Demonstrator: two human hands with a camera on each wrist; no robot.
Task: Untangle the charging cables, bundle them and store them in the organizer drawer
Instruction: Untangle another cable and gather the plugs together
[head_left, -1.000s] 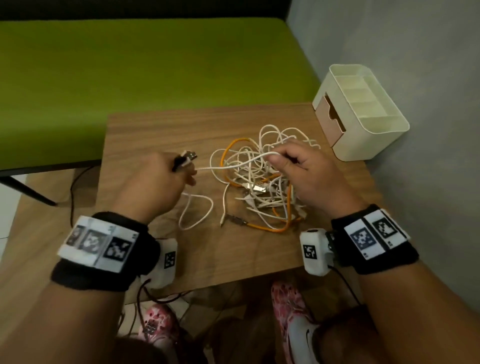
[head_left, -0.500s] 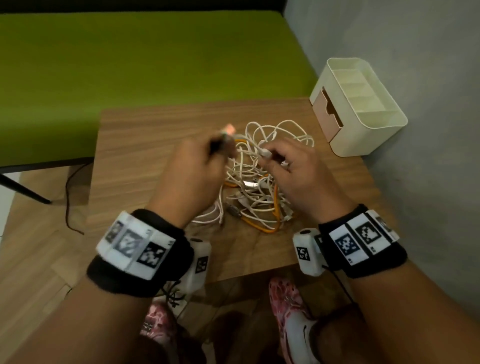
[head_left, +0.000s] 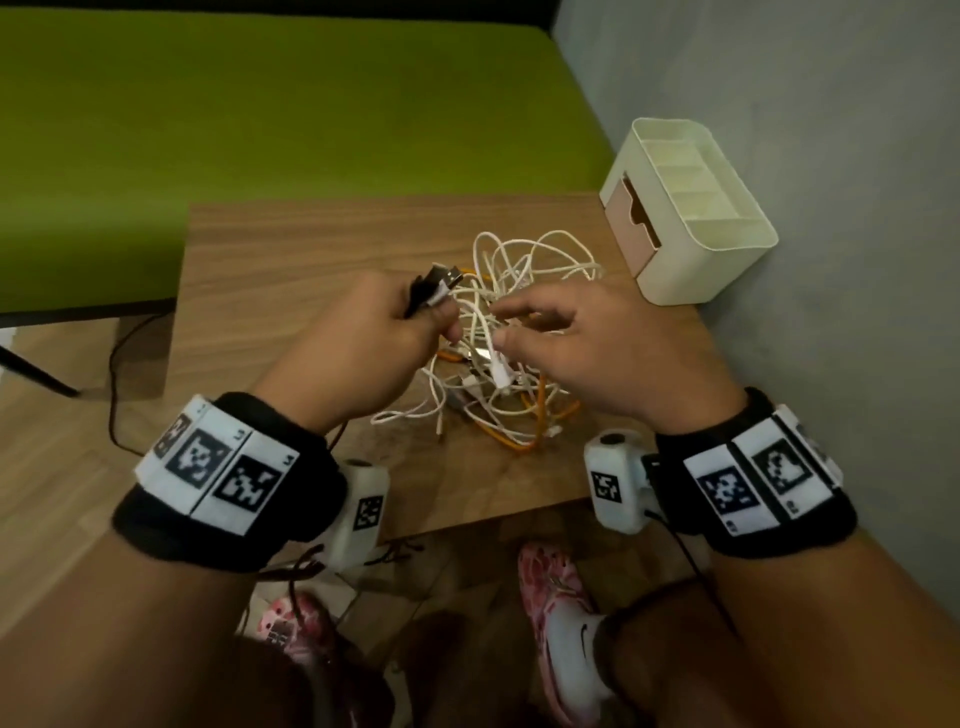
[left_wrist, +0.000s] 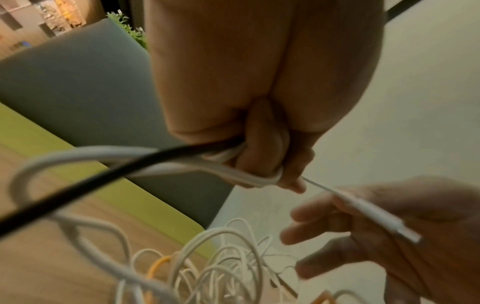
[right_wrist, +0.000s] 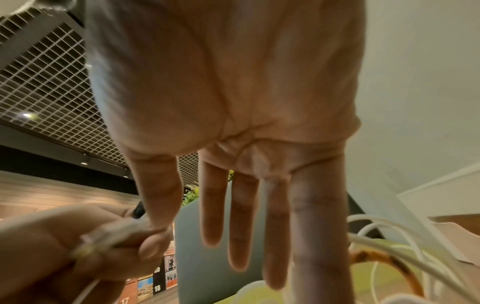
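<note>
The left hand (head_left: 358, 343) is curled into a fist above the near-left edge of the cable tangle (head_left: 509, 353); it grips a black cable (left_wrist: 78, 181) and a white cable (left_wrist: 182, 166) together, the left wrist view showing both running out of the closed fingers (left_wrist: 262, 144); in the head view their plug ends (head_left: 441, 283) stick up out of the top of the fist, one a metal USB plug. The right hand (head_left: 597, 353) hovers over the right half of the tangle with its fingers (right_wrist: 244, 222) straight and slightly spread, gripping nothing; the right wrist view shows four fingers extended and the thumb (right_wrist: 158, 193) reaching toward the left hand; whether the thumb touches the left hand I cannot tell. A white connector (left_wrist: 376, 218) on a thin lead lies across the right palm in the left wrist view, loose rather than pinched.

The tangle lies at the middle of the small wooden table (head_left: 291, 260), mostly white cables looped over one another with an orange cable (head_left: 519, 441) threaded through and showing at the near edge; it is still knotted. The cream organizer (head_left: 717, 244) stands at the table's far right corner against the grey wall (head_left: 831, 208), well apart from the tangle; its pink drawer (head_left: 631, 223) faces the cables and looks pushed in. Behind the table runs a green bench (head_left: 260, 114).
</note>
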